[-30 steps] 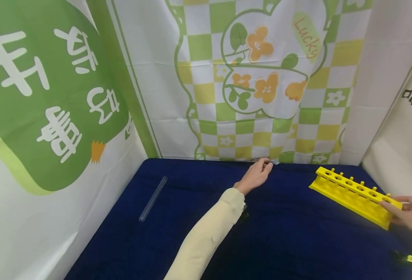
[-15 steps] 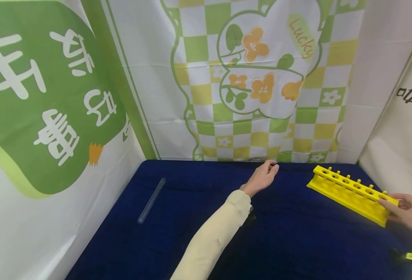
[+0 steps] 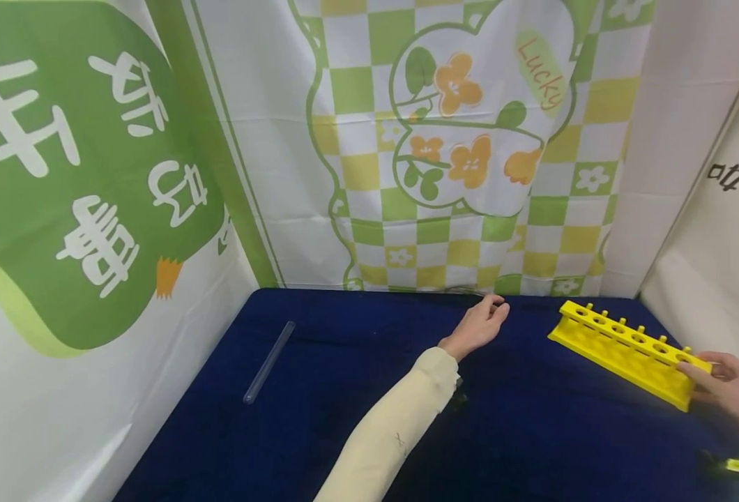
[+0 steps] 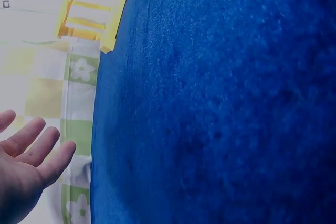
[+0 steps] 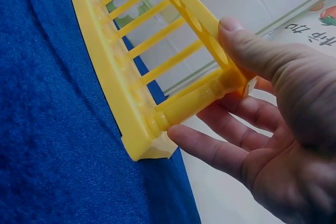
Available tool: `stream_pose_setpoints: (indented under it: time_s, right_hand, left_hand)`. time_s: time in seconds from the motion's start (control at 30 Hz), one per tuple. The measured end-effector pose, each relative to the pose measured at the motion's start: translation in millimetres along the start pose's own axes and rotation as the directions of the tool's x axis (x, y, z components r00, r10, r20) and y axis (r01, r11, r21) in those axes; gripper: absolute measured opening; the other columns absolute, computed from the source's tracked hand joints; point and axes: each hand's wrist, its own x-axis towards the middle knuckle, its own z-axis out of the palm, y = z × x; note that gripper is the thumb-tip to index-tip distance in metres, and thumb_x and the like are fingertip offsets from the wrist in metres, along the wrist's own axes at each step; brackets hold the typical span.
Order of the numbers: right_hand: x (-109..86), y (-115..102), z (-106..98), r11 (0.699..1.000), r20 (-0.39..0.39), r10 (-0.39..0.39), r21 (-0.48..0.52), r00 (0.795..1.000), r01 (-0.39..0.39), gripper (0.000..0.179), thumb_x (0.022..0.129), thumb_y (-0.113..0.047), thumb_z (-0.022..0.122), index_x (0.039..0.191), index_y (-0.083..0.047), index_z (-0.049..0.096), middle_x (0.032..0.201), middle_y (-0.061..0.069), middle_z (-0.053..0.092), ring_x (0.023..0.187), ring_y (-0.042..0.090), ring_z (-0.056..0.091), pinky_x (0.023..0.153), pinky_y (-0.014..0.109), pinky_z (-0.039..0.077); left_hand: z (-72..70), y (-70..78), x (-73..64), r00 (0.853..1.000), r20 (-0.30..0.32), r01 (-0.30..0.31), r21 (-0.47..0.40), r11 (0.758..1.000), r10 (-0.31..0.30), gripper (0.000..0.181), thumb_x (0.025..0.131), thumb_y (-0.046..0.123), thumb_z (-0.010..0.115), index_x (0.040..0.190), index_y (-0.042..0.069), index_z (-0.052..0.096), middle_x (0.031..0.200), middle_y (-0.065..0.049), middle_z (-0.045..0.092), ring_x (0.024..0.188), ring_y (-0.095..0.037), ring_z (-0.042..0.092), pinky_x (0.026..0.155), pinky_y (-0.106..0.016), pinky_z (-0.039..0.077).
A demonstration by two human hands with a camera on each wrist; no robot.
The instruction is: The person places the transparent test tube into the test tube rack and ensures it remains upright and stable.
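Note:
A yellow test tube rack point(image 3: 627, 348) stands at the right of the dark blue cloth, with holes along its top and short pegs behind them. My right hand point(image 3: 733, 390) grips its near end; the right wrist view has the thumb point(image 5: 252, 40) on the top bar and the fingers around the end post. Near the back edge, my left hand point(image 3: 477, 325) holds nothing, its fingers loosely spread in the left wrist view. A clear test tube point(image 3: 269, 362) lies on the cloth at the left, apart from both hands.
The dark blue cloth point(image 3: 357, 376) covers the table. Printed fabric point(image 3: 369, 174) hangs behind it, with a green and white hanging point(image 3: 93, 293) on the left and a pale one point(image 3: 708, 279) on the right. A thin dark line point(image 3: 460, 289) shows at the back edge.
My left hand has moved to the right and slightly nearer along the back edge. The right hand keeps its grip on the rack. The whole head view has shifted slightly.

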Motion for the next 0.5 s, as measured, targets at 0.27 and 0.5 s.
stream_pose_setpoints:
  time_s: [0.27, 0.5]
  right_hand:
    - [-1.2, 2.0, 0.2, 0.999, -0.004, -0.030, 0.016, 1.000, 0.030, 0.080, 0.094, -0.046, 0.060, 0.134, 0.018, 0.033, 0.086, 0.016, 0.056, 0.060, 0.003, 0.056, 0.052, 0.027, 0.055]
    - [-1.2, 6.1, 1.3, 0.999, 0.001, -0.036, 0.031, 0.999, 0.036, 0.079, 0.095, -0.047, 0.059, 0.134, 0.016, 0.033, 0.092, 0.018, 0.055, 0.061, 0.002, 0.057, 0.053, 0.025, 0.055]
  left_hand:
    - [8.8, -0.1, 4.1, 1.000, 0.013, 0.020, -0.011, 1.000, -0.019, 0.049, 0.102, 0.058, 0.034, 0.143, 0.033, 0.042, 0.134, 0.007, 0.058, 0.120, -0.010, 0.058, 0.091, -0.033, 0.052]
    - [17.8, 3.9, 6.6, 1.000, -0.021, 0.003, 0.027, 1.000, -0.003, 0.048, 0.102, 0.056, 0.037, 0.140, 0.028, 0.047, 0.128, 0.005, 0.062, 0.114, -0.010, 0.061, 0.089, -0.029, 0.053]
